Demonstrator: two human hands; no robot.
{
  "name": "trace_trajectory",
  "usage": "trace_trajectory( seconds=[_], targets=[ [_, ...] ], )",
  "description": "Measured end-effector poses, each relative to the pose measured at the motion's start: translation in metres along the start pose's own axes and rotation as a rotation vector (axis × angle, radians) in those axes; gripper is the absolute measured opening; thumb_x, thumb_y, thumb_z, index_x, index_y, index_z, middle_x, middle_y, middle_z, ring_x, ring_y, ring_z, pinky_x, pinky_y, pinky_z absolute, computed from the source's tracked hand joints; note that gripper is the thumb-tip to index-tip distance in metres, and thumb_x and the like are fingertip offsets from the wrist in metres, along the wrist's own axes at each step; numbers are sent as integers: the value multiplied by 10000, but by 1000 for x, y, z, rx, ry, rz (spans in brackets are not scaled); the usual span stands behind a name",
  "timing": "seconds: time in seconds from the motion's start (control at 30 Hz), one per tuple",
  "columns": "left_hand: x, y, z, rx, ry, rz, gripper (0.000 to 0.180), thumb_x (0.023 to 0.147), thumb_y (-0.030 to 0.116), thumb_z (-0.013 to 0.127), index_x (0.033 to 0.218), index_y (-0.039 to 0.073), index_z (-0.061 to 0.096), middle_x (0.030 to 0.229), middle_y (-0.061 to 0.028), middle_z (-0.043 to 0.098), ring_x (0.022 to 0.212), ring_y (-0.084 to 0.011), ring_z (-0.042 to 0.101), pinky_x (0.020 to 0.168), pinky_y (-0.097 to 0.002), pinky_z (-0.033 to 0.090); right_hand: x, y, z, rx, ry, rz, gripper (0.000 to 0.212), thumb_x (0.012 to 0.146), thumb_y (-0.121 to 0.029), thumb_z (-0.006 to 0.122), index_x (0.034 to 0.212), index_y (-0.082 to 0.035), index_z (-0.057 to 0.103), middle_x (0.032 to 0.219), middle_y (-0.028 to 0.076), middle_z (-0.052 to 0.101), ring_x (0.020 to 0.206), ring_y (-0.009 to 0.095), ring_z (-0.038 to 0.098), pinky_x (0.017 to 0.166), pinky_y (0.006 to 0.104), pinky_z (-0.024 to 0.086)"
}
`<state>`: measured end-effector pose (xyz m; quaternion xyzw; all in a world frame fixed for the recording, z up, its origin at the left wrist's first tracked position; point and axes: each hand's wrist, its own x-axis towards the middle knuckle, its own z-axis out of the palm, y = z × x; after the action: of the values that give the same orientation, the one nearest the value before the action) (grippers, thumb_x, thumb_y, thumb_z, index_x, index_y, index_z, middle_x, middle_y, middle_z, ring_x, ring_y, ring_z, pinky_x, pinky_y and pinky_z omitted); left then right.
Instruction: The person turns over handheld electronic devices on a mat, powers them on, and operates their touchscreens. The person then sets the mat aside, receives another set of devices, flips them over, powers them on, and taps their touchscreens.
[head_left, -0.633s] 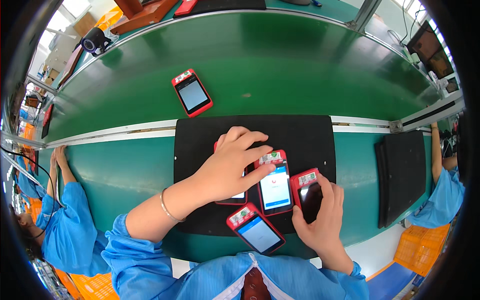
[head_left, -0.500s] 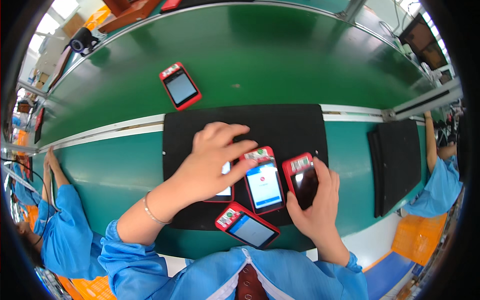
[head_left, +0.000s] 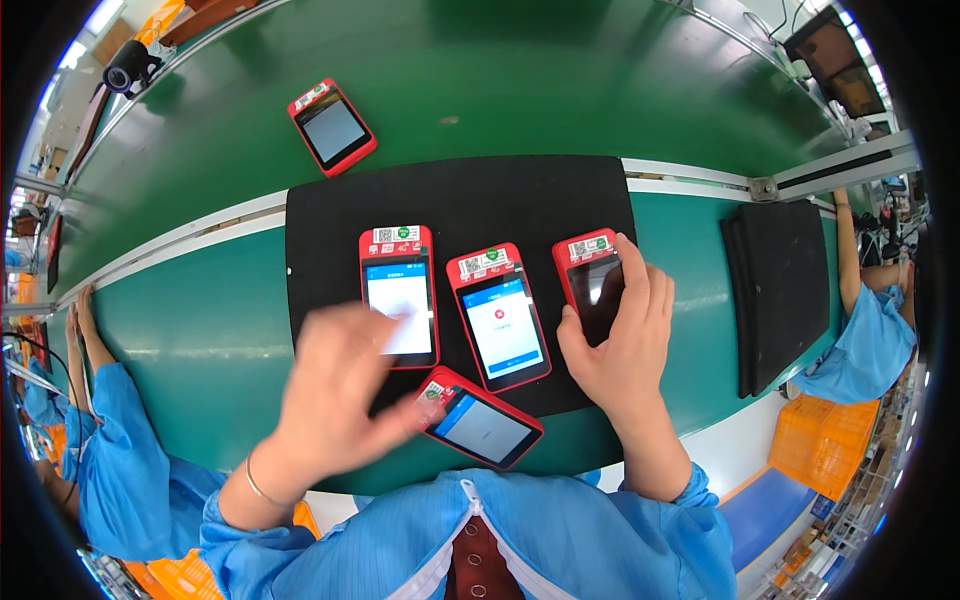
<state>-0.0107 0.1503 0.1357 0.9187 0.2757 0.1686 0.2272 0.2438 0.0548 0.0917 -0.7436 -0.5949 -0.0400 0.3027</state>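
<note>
My right hand [head_left: 630, 335] grips a red handheld terminal [head_left: 597, 297] at its sides, thumb on the left edge and index finger near the top right corner. That terminal's screen is dark. Beside it lies a middle terminal [head_left: 515, 335], lit with a red cross mark. A left terminal [head_left: 402, 275] shows a white, blue-topped screen. My left hand [head_left: 335, 385], blurred by motion, hovers over its lower left part, thumb and fingers apart, holding nothing. A tilted terminal [head_left: 487, 428] lies nearest me, its upper left end partly behind my left thumb.
Under the terminals is a black mat [head_left: 470, 195]. Another red terminal [head_left: 334, 132] lies on the green surface beyond a metal rail [head_left: 690, 187]. Folded black mats [head_left: 785, 290] lie at right. Co-workers' blue sleeves [head_left: 125, 430] show at both sides, with an orange crate [head_left: 825, 445] at right.
My left hand has moved left and toward me, off the middle terminal, uncovering the left one. The terminal in my right hand sits slightly farther away. The whole view has shifted.
</note>
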Motion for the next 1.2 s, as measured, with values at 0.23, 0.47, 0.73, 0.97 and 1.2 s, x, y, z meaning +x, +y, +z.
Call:
trace_trajectory(
  seconds=[0.23, 0.47, 0.73, 0.97, 1.2],
  targets=[
    [-17, 16, 19, 201, -316, 239, 757, 691, 408, 764, 1346, 122, 515, 1296, -64, 544, 1210, -228, 479, 997, -395, 371, -4, 0, 2, -10, -5, -11, 760, 655, -83, 693, 1349, 30, 405, 997, 190, 511, 880, 334, 490, 783, 432, 426],
    [-27, 13, -19, 338, -266, 306, 685, 591, 204, 745, 1251, 100, 591, 1129, -23, 570, 1115, -187, 520, 928, -334, 421, -3, 0, 3, 26, -60, 43, 764, 664, -81, 696, 1360, 17, 394, 1023, 202, 509, 910, 349, 487, 805, 442, 427],
    [12, -43, -105, 356, -296, 102, 576, 540, 39, 736, 1104, 95, 630, 1132, -68, 568, 1102, -321, 502, 906, -423, 458, 15, 3, 8, 24, -21, 1, 773, 673, -92, 686, 1374, 8, 376, 988, 203, 508, 902, 358, 490, 800, 449, 429],
    [51, -75, -79, 264, -474, 207, 641, 606, -99, 706, 1195, 135, 608, 1283, -78, 526, 1157, -311, 496, 959, -378, 480, 23, 1, 6, 2, -25, 39, 777, 697, -116, 699, 1388, 8, 366, 1038, 205, 504, 953, 366, 485, 844, 455, 426],
    [1, -78, -58, -236, -48, -408, 506, 945, 33, 453, 1444, 44, 368, 1358, -145, 406, 1214, -266, 458, 1005, -335, 391, 14, -7, -7, 149, -108, 119, 763, 794, -182, 710, 1407, 43, 315, 1208, 256, 494, 1084, 386, 471, 929, 457, 410]
  ],
)
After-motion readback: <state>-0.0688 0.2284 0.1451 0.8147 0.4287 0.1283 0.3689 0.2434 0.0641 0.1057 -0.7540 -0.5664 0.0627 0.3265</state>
